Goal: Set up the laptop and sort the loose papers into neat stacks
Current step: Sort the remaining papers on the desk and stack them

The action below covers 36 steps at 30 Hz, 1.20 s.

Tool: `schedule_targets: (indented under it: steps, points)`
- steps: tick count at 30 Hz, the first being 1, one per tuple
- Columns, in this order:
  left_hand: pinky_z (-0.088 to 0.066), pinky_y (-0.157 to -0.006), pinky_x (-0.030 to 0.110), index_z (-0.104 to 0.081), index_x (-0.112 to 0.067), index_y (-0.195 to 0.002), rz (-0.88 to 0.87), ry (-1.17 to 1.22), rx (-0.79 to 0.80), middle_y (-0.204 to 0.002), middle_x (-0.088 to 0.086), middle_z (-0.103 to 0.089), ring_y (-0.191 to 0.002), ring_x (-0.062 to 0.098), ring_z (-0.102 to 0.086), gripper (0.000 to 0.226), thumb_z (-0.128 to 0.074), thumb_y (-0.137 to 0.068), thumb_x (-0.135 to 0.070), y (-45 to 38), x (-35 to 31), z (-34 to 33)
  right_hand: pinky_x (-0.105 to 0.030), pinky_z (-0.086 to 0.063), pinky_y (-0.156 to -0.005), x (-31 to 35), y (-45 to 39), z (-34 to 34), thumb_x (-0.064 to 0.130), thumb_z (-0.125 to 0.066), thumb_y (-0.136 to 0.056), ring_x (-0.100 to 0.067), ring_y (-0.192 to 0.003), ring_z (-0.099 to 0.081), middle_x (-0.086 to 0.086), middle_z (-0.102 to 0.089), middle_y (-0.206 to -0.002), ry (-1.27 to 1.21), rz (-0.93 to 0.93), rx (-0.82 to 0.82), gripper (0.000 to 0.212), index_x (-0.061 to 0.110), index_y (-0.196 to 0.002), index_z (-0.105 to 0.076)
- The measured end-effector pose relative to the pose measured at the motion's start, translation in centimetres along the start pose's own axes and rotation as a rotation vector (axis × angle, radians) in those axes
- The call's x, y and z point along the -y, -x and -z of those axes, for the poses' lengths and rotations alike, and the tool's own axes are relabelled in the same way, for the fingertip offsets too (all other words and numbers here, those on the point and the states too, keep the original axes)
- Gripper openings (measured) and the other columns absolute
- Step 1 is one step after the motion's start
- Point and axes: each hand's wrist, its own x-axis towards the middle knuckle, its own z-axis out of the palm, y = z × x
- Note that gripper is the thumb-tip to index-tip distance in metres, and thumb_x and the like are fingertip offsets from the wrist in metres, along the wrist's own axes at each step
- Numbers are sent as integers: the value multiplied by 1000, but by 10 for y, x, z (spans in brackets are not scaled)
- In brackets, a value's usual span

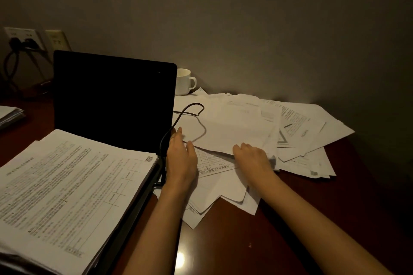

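An open laptop (114, 100) with a dark screen stands at the left, and a thick stack of printed papers (67, 190) lies over its keyboard. To its right, loose papers (241, 123) are spread in a messy fan across the desk. A black cable (196, 116) loops over them from the laptop's right side. My left hand (181, 158) rests flat on the sheets beside the laptop's edge, fingers straight. My right hand (252, 158) has its fingers curled at the near edge of a large white sheet.
A white mug (184, 81) stands behind the papers by the wall. Wall sockets (24, 39) with plugged cords are at the far left. Another small paper pile (10, 114) lies at the left edge. The dark wooden desk (290, 219) shows bare wood near me.
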Motion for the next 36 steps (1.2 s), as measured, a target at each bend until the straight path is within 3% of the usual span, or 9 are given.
schedule_targets:
  steps: [4,7,10,13,20,24,26,30,36]
  points:
    - [-42,-72,9,-56,-11,-115,-103,59,-36,-109,-1,-57,-92,8,-54,21,-45,-99,-20,14,-16,-1,-21,-34,-31,-7,39,-13,2,-87,-13,-20,-40,-53,-8,-54,-50,-54,-126,-63,52,5,-59,-62]
    - [-50,-58,31,-56,-16,-69,-235,-128,97,-68,2,-63,-64,17,-60,36,-46,-97,-37,26,-24,-12,-20,-33,-29,-6,61,-16,-1,-88,-11,-21,-32,-49,-9,-51,-43,-69,-157,-60,50,3,-53,-61]
    - [-52,-61,34,-67,-14,-61,-215,-381,275,-57,2,-64,-58,17,-61,59,-41,-93,-56,39,-36,-19,-29,-46,-42,-6,76,4,7,-88,-47,-27,-52,-63,-17,-64,-64,1,-231,12,40,-4,-78,-65]
    - [-52,-57,27,-69,-8,-62,-88,-203,358,-52,4,-64,-53,17,-63,59,-48,-92,-54,48,-48,-24,-32,-48,-73,-12,88,11,3,-44,-95,-28,-101,-62,-11,-62,-112,-2,-211,104,23,3,-118,-48]
    - [-55,-86,46,-64,-5,-105,420,393,491,-100,13,-69,-92,30,-67,36,-69,-81,-32,39,-60,-49,-27,-35,-55,-41,111,24,47,-52,-91,-20,-63,-61,-2,-67,-72,-163,-63,-212,28,23,-88,-67]
    - [-50,-93,45,-45,-6,-125,267,265,414,-121,14,-59,-108,31,-58,44,-53,-83,0,36,-55,-52,-29,-46,-67,-64,109,9,62,-15,-86,-20,-74,-61,-2,-70,-81,-537,-252,-225,72,14,-89,-70]
    - [-46,-90,36,-33,-5,-132,200,124,360,-127,16,-52,-113,32,-53,46,-49,-90,-2,38,-56,-48,-32,-48,-74,-77,102,-5,56,-21,-93,-20,-85,-59,-5,-69,-92,-597,-404,-318,64,14,-96,-69]
    - [-43,-81,35,-33,-3,-131,44,-172,329,-128,22,-50,-110,36,-53,36,-42,-97,-7,41,-59,-44,-43,-33,-107,-95,92,-34,55,-33,-95,-23,-126,-41,-4,-51,-136,-470,-618,-99,57,18,-138,-44]
    - [-49,-82,40,-43,-13,-116,1,-321,279,-113,10,-58,-91,27,-55,29,-46,-94,-32,31,-48,-39,-41,-36,-103,-96,95,-27,56,-44,-92,-25,-124,-40,-5,-50,-135,-507,-614,-125,61,17,-138,-41]
